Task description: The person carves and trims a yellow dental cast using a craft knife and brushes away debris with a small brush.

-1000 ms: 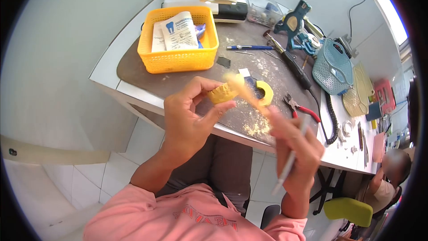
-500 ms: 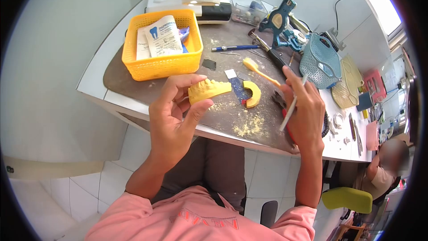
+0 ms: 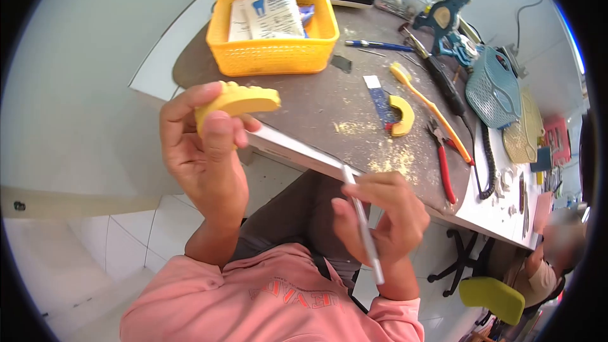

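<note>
Between the thumb and fingers of my left hand (image 3: 206,142) is a yellow dental model (image 3: 244,98), held up left of the bench edge with its row of teeth upward. My right hand (image 3: 383,215) grips a thin white-grey stick-like tool (image 3: 363,225), slightly blurred, in front of the bench edge over my lap. On the mat lie a yellow horseshoe-shaped piece (image 3: 402,116) and a blue strip with a white end (image 3: 380,101). Yellow crumbs (image 3: 392,158) are scattered nearby. An orange toothbrush (image 3: 437,114) and red-handled pliers (image 3: 444,168) lie to the right.
A yellow basket (image 3: 272,57) with papers stands at the back left. Farther right are a blue pen (image 3: 377,45), a black-handled tool with a coiled cord (image 3: 445,85), a dark teal articulator (image 3: 446,22) and a blue-grey basket (image 3: 494,92). A seated person (image 3: 548,275) is at far right.
My left hand has turned the dental model, showing its smooth side. My right hand has come from above the pliers toward my body with the stick tool. The view has shifted.
</note>
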Action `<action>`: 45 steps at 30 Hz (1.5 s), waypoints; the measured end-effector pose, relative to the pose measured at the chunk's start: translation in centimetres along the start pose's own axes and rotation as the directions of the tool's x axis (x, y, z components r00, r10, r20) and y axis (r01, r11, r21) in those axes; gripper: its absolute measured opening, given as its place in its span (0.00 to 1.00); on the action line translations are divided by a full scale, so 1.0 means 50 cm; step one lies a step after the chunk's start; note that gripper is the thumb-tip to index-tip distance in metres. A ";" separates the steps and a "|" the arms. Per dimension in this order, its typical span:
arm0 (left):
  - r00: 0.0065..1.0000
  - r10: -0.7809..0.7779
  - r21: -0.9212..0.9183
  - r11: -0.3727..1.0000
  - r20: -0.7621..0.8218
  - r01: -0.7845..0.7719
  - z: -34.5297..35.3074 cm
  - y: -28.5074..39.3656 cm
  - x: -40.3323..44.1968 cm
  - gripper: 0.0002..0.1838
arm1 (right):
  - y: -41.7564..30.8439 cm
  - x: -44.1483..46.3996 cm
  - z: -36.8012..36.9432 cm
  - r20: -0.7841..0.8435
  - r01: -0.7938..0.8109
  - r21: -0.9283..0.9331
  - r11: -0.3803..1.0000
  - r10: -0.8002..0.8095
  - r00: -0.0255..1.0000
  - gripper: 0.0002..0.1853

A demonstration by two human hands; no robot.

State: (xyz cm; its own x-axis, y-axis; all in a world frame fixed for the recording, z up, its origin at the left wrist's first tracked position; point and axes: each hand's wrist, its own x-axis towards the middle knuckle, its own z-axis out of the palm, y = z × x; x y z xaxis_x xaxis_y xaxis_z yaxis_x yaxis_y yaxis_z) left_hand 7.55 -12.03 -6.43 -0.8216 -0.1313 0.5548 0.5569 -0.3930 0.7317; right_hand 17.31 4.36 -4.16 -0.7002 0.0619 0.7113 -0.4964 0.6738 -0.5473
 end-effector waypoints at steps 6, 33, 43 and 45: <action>0.984 -0.063 0.058 0.996 -0.164 0.073 -0.041 0.020 0.024 0.19 | 0.012 0.031 0.090 -0.002 0.050 -0.079 0.996 -0.051 0.999 0.14; 0.965 -0.245 -0.053 0.967 0.094 0.251 -0.021 0.005 0.054 0.18 | -0.002 0.010 0.111 -0.099 -0.177 0.007 0.984 0.176 0.979 0.08; 0.963 -0.247 -0.012 0.968 0.103 0.250 -0.022 -0.007 0.046 0.17 | -0.002 -0.003 0.123 -0.133 -0.165 -0.120 0.979 0.149 0.980 0.06; 0.967 -0.236 -0.033 0.970 0.098 0.240 -0.023 -0.009 0.045 0.17 | 0.002 -0.009 0.122 -0.139 -0.166 -0.111 0.980 0.150 0.979 0.06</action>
State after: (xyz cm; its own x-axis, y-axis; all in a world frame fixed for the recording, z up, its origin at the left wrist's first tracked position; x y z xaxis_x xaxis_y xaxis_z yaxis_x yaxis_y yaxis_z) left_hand 5.29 -13.20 -5.97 -0.9137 0.0545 0.4027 0.3394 -0.4426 0.8300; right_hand 14.46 -0.11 -7.22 -0.6888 0.2638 0.6752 -0.3134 0.7316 -0.6055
